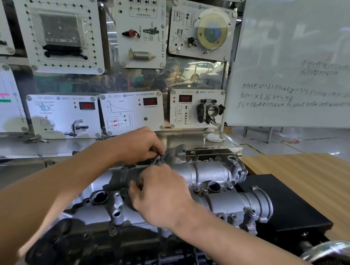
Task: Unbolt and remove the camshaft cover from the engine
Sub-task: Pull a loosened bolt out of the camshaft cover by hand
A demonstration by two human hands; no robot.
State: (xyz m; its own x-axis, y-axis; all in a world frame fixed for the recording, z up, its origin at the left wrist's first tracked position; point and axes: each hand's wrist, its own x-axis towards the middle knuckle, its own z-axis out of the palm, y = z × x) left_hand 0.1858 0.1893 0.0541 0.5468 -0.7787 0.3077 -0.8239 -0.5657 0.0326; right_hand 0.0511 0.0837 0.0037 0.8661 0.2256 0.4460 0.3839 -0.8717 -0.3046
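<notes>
Head view, bench station.

Left hand (141, 146): reaches in from the left over the far edge of the camshaft cover (214, 174). Fingers curled, tips gathered and pinching the upper end of a slim metal tool (155, 161) at a bolt boss on the cover's rear edge.

Right hand (160, 195): back of hand toward the camera, over the middle of the cover. Fingers curled tight, thumb pressed to the index finger. The tool's lower end runs under the knuckles; cannot tell whether this hand grips it.

Hands close together, the tool between them.

Camshaft cover: silver cast part, seated on top of the dark engine (85, 238), running diagonally from lower left to upper right. Two round openings are visible in its top face, with several bolt bosses along its edges.

Surroundings: black mat (283, 203) to the right of the engine on a wooden table (300, 174). Training panels (137, 30) stand behind, with a whiteboard (293, 57) bearing handwriting at right.
</notes>
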